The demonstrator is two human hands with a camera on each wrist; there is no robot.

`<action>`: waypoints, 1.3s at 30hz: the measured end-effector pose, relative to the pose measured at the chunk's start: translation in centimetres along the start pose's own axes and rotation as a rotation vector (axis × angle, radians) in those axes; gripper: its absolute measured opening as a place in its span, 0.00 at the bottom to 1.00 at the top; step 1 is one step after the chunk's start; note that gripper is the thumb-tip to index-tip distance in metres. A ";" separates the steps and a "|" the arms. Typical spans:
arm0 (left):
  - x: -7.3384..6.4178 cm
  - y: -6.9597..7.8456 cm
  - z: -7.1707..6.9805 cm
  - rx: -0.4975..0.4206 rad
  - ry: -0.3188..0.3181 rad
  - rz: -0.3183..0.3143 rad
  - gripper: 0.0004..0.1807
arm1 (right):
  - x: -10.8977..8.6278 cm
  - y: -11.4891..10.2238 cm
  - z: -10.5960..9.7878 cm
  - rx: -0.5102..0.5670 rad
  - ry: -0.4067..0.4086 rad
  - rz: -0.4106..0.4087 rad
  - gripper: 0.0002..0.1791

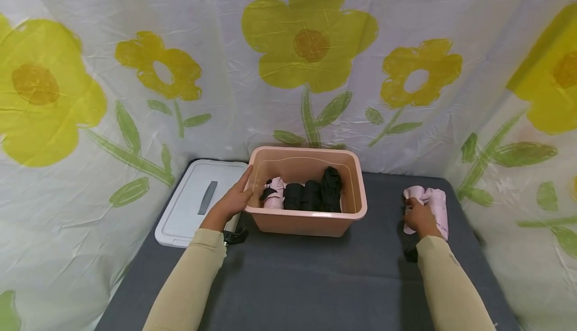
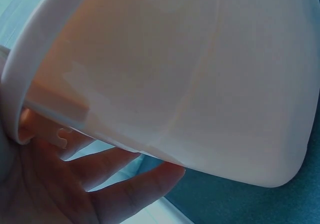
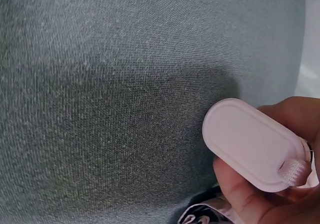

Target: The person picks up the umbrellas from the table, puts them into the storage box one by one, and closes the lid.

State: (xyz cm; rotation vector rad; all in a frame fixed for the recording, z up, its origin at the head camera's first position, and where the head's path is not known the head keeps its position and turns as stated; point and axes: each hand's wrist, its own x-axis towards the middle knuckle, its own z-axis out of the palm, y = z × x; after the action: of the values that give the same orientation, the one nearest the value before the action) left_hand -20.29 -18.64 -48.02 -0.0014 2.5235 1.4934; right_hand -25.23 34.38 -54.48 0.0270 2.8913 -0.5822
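A peach plastic bin (image 1: 293, 226) stands near the back of the table. My left hand (image 1: 232, 198) rests against the bin's left side, its extended fingers (image 2: 130, 194) touching the outer wall just below the rim. At the table's right, my right hand (image 1: 421, 218) grips a pink folding umbrella (image 3: 250, 139), whose oval handle end and strap show in the right wrist view. A second rolled pink umbrella (image 1: 438, 208) lies right beside it. Inside the bin, a pink umbrella (image 1: 273, 198) with black at its side stands left of several black rolled ones (image 1: 311, 196).
Left of the bin lies a white lid (image 1: 180, 211) with a grey handle (image 1: 208, 198). Dark grey cloth covers the table (image 1: 306, 286). A white curtain (image 1: 225, 60) printed with yellow flowers hangs close behind and along both sides.
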 end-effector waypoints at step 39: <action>0.1 0.1 0.0 0.001 -0.014 -0.016 0.42 | -2.9 -4.5 -3.0 0.170 0.171 -0.208 0.26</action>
State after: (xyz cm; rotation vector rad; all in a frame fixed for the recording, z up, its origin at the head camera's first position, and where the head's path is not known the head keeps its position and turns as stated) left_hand -20.41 -18.61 -47.96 -0.0110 2.5074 1.4812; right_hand -23.16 31.45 -49.48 -0.2120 3.0213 -0.9038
